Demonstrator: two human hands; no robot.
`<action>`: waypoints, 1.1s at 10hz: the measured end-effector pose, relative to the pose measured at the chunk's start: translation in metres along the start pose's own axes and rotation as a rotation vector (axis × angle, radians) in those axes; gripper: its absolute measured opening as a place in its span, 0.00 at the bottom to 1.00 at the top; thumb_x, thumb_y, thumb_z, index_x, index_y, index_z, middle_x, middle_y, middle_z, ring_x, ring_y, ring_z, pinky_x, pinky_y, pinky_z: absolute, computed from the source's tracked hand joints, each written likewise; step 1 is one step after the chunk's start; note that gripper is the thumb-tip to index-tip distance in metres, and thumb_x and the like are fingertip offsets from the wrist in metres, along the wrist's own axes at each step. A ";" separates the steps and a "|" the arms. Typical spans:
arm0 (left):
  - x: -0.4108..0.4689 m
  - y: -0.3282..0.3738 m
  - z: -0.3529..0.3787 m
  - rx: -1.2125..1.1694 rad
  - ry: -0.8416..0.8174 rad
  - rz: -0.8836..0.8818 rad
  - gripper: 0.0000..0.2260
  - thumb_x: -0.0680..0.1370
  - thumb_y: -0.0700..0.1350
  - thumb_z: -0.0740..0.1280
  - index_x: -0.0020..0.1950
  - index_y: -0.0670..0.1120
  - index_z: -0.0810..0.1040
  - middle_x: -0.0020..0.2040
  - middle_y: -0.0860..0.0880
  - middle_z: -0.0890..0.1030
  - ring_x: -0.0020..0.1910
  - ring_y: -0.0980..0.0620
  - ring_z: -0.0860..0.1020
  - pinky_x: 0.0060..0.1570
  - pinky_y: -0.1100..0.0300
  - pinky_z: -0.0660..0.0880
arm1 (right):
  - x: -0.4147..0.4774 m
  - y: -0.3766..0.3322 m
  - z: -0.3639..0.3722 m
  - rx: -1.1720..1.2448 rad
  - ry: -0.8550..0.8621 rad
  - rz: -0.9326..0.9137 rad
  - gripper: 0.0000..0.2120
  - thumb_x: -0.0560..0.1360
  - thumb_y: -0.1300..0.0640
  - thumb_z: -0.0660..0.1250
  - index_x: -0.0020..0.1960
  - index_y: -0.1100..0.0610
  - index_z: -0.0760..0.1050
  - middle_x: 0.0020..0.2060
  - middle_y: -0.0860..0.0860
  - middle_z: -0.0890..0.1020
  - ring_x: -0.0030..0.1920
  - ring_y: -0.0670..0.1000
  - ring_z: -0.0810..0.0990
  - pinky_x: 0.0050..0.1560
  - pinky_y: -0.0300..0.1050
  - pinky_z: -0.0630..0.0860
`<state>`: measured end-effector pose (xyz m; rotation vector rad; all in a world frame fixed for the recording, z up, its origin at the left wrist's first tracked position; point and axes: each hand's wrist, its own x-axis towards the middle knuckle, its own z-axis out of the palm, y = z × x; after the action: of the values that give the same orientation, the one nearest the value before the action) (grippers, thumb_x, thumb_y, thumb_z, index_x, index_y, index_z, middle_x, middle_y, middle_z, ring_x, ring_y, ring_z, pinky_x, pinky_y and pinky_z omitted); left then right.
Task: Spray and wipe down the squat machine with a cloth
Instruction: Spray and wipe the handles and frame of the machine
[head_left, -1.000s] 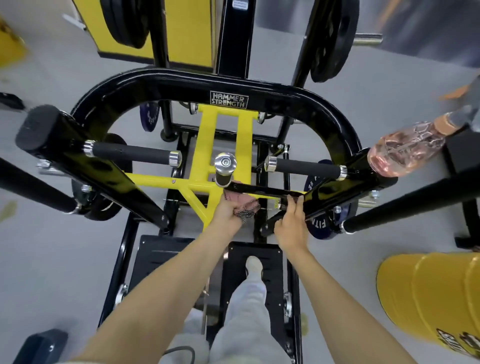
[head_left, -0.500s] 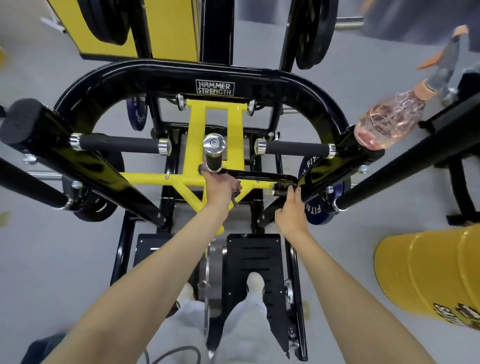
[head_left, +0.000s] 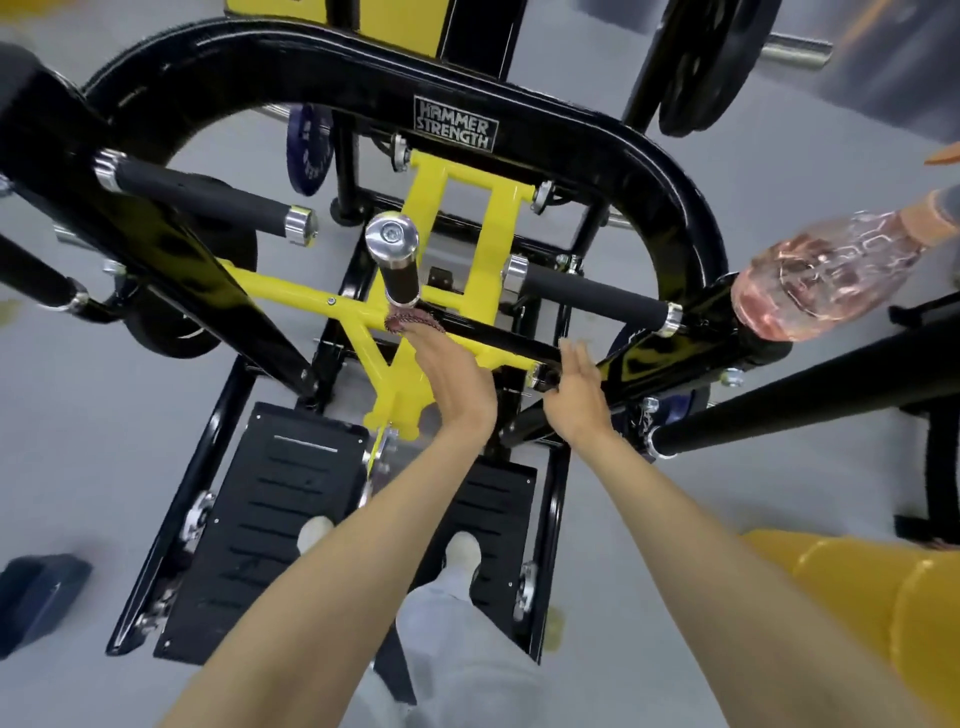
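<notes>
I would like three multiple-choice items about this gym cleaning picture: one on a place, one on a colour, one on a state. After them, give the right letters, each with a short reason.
1. Where is the spray bottle?
A) on the floor
B) resting on the machine's black arm, on the person's right
C) in the left hand

2. What colour is the liquid in it?
A) blue
B) green
C) pink

3. What is the left hand doing?
A) hanging idle
B) pressing the cloth on the machine
C) squeezing a trigger

Answers:
1 B: the bottle's base sits on the black arm and no hand touches it.
2 C: pink shows through the clear body.
3 B: the cloth peeks out under its fingertips at the yellow frame.
</notes>
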<state>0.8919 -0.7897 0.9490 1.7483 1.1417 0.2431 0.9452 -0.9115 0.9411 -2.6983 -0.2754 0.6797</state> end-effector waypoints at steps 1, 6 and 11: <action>-0.001 -0.023 0.011 0.010 0.147 0.220 0.34 0.72 0.25 0.64 0.73 0.26 0.48 0.74 0.29 0.52 0.74 0.33 0.54 0.72 0.54 0.46 | 0.006 0.008 0.005 0.021 0.009 -0.047 0.34 0.75 0.69 0.59 0.78 0.54 0.53 0.77 0.52 0.53 0.77 0.53 0.48 0.76 0.51 0.54; 0.027 -0.054 0.050 0.117 0.352 0.313 0.25 0.85 0.40 0.51 0.78 0.50 0.43 0.75 0.66 0.46 0.66 0.79 0.51 0.60 0.83 0.52 | 0.016 0.016 0.032 0.103 0.294 -0.135 0.35 0.68 0.75 0.60 0.72 0.55 0.64 0.68 0.50 0.68 0.71 0.51 0.61 0.73 0.47 0.61; -0.024 -0.077 0.122 0.544 0.103 0.250 0.25 0.83 0.55 0.47 0.74 0.56 0.35 0.50 0.75 0.73 0.52 0.76 0.66 0.59 0.82 0.53 | 0.034 0.023 0.002 1.018 0.291 0.111 0.12 0.74 0.52 0.61 0.52 0.48 0.82 0.50 0.53 0.84 0.61 0.51 0.78 0.66 0.46 0.68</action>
<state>0.9093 -0.8791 0.8349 2.3889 1.1277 0.1839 0.9762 -0.9231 0.9160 -1.7865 0.2460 0.3018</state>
